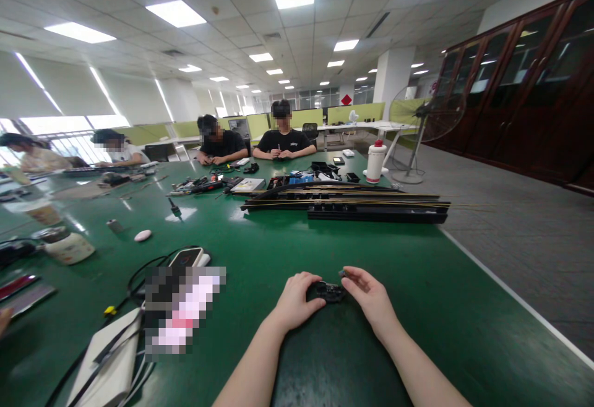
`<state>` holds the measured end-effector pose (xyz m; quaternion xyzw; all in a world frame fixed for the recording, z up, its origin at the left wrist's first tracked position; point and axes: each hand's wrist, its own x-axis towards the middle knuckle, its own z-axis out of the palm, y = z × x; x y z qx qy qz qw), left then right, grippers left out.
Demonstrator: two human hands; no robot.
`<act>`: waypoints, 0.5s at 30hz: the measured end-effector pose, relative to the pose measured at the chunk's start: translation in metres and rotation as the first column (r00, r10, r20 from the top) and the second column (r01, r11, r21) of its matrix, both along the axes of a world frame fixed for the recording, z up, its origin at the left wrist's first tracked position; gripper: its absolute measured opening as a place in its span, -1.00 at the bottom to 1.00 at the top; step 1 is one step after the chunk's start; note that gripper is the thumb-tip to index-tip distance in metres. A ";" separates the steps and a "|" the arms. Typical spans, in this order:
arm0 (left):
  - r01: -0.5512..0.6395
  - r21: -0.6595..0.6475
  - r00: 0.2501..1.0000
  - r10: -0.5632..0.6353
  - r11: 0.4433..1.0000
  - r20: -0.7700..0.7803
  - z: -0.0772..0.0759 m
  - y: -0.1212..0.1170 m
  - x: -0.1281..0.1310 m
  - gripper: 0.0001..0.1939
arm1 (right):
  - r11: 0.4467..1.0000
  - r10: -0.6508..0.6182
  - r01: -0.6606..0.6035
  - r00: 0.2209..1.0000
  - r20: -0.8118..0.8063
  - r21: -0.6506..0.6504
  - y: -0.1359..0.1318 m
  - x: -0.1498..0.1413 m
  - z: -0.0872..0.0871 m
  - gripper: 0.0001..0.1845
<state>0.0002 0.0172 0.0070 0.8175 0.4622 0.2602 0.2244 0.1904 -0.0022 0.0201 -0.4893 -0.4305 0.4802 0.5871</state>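
On the green table (260,252) in front of me lies a small black plastic part (330,292) with an uneven, hollowed upper side. My left hand (299,299) grips its left end between thumb and fingers. Just right of it, my right hand (369,295) pinches a tiny bluish piece (342,273) between thumb and fingertips, close above the part's right end. That piece is too small to name.
Beyond my hands lie long black rails (378,214) with thin brass-coloured rods. A white bottle (375,162) with a red top stands behind them. To the left are a white power bank (111,357), cables and a blurred-out screen (185,308). Several people sit around the table.
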 end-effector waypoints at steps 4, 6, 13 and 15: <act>0.000 -0.001 1.000 0.000 1.000 0.000 0.000 0.000 0.000 -0.58 | 0.999 -0.035 0.035 0.999 -0.017 -0.005 -0.001 0.001 0.002 -0.54; -0.004 -0.002 1.000 0.004 1.000 -0.005 0.000 0.000 0.000 -0.58 | 0.999 -0.054 0.054 0.998 -0.032 -0.010 -0.002 0.001 0.004 -0.53; 0.006 0.000 1.000 -0.006 1.000 0.008 0.001 -0.001 0.000 -0.58 | 0.993 -0.118 0.116 0.985 -0.127 -0.019 0.001 0.002 0.002 -0.52; 0.003 0.002 1.000 -0.003 1.000 0.008 0.002 -0.001 0.000 -0.58 | 0.992 -0.129 0.128 0.980 -0.150 -0.017 0.002 0.003 0.001 -0.52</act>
